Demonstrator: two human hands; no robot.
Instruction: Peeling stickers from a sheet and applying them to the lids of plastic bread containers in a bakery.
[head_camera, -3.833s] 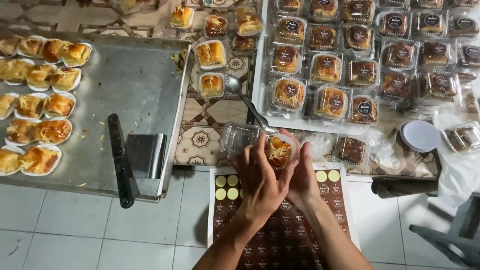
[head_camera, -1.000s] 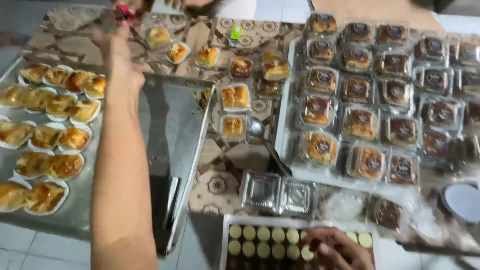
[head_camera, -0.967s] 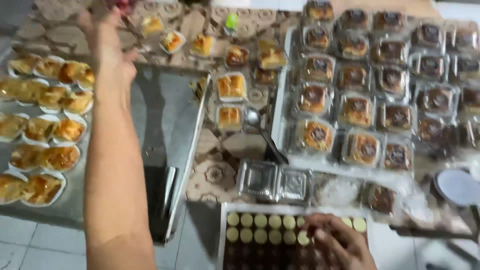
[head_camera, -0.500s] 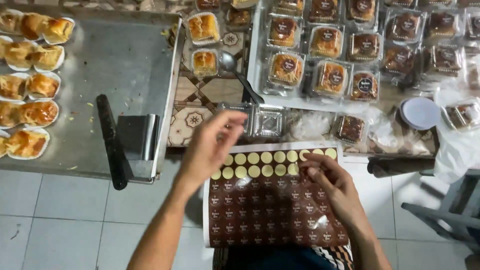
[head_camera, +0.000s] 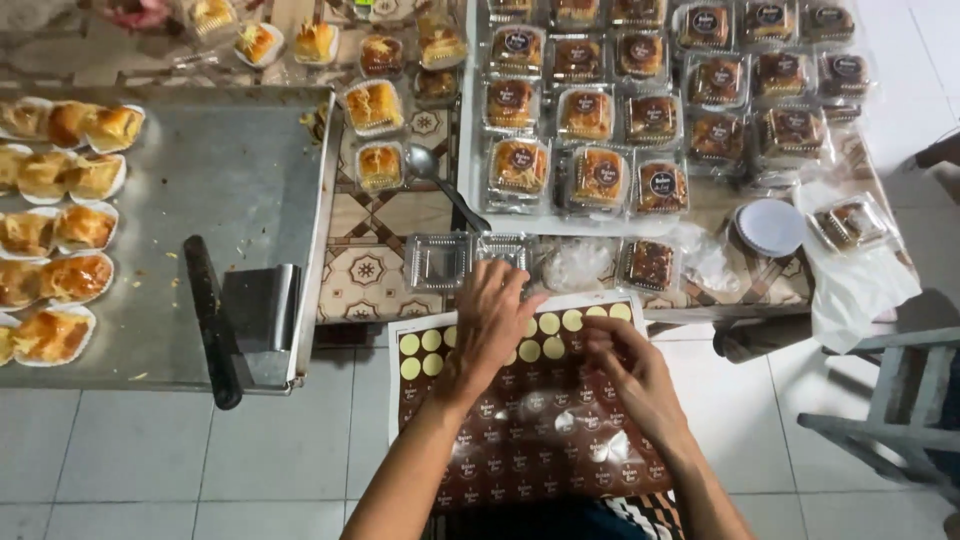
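Though part-peeled, glossy brown sticker sheet (head_camera: 520, 440)

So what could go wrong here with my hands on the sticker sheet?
The sticker sheet lies on the lap, past the table edge, so it might slide off. The left hand covers part of it, next to the open clear box, and could knock the box. The right hand is picking at the stickers; one could crease or tear.

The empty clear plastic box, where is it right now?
In the head view, the empty clear box lies open on the patterned table, just beyond the sticker sheet, left of the left hand fingertips and below the spoon.
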